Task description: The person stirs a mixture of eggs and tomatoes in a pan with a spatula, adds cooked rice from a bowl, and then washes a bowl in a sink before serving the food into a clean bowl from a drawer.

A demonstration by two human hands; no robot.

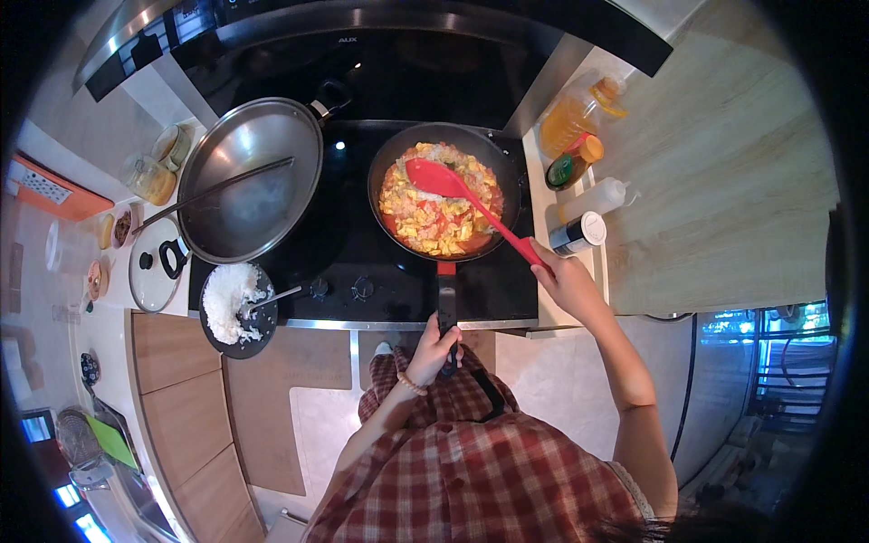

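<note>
My left hand grips the black handle of a dark frying pan on the stove's right side. In the pan lies a mix of scrambled egg, tomato pieces and some white rice, with red liquid around the edge. Closed around the handle of a red spatula, my right hand is to the right of the pan. The spatula's head rests on the food near the pan's upper left, its face partly over the egg and rice.
A large steel wok with chopsticks across it stands at left. Beside the stove's front edge, a dark plate of rice holds a spoon and overhangs the counter. A glass lid lies further left. Bottles, including an oil jug, line the right ledge.
</note>
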